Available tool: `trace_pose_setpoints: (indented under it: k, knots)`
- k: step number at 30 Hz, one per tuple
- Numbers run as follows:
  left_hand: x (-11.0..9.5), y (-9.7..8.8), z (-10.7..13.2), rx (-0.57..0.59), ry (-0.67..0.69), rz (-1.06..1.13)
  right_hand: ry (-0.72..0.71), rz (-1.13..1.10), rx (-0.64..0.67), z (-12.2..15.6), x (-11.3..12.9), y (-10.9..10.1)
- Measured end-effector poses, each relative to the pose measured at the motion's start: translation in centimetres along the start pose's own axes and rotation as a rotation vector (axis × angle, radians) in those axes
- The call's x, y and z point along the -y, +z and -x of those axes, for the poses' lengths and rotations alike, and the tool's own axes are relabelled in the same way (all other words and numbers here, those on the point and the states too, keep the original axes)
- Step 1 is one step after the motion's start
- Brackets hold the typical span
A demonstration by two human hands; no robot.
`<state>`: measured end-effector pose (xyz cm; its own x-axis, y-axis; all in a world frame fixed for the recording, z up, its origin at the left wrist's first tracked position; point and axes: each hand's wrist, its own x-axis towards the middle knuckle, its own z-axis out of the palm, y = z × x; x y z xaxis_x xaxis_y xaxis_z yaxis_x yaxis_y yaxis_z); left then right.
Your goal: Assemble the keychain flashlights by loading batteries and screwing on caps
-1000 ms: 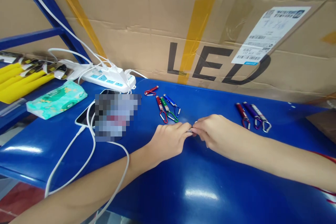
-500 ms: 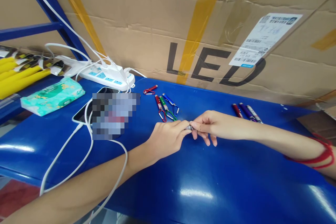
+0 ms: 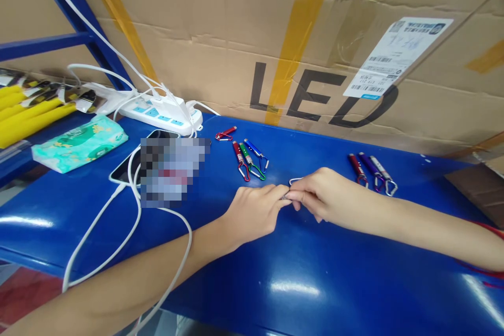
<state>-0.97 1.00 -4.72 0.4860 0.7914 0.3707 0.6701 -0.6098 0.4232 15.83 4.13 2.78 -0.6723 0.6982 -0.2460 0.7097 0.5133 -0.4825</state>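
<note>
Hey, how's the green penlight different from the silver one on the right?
The green penlight sits mid-row; the silver penlight ends its row at right. The green penlight lies beyond the left hand; the silver penlight beyond the right forearm. Both lie on the blue tabletop in rows of three.

Bright; white glare on blue tabletop [image 3: 334, 252]; pixelated patch [image 3: 173, 173] left.

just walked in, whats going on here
A person's left hand and right hand pinch a small silvery object, mostly hidden between them. On the shiny blue tabletop beyond the left hand lie four slim, carabiner-clipped metallic tubes, red, green and blue; three more, red, purple and silver, lie farther right.
</note>
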Motion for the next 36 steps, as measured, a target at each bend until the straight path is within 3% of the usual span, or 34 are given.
trace_pose_setpoints:
  k: [4, 7, 10, 13, 16, 19, 25, 31, 36]
  knots:
    - [0.5, 0.0, -0.3, -0.09, 0.007, 0.029, 0.282, -0.5, 0.152, -0.8, -0.6, -0.4]
    - [0.6, -0.1, -0.5, -0.11, -0.001, 0.137, 0.298, -0.722, 0.21, -1.2, -1.2, -0.6]
    - [0.2, -0.5, -0.6, -0.074, -0.084, 0.203, 0.308, -0.748, 0.213, -1.2, -1.7, -0.3]
    - [-0.2, -0.9, -0.7, -0.003, -0.201, 0.19, 0.234, -0.403, 0.019, -0.8, -2.0, 0.1]
    - [-0.1, -1.0, -0.9, 0.056, -0.228, 0.194, -0.107, 0.23, -0.235, -0.1, -2.4, 0.4]
    - [0.5, -0.6, -1.1, 0.066, -0.113, 0.229, -0.366, 0.662, -0.304, 0.6, -2.6, 0.6]
    - [1.0, -0.5, -1.4, 0.113, 0.065, 0.292, -0.449, 0.866, -0.34, 1.1, -1.9, 0.4]
    - [0.7, -1.3, -1.5, 0.192, 0.103, 0.28, -0.53, 0.923, -0.304, 1.1, -1.4, 0.0]
    - [1.1, -1.0, -1.3, 0.13, 0.099, 0.323, -0.581, 0.984, -0.364, 0.7, -1.3, 0.3]
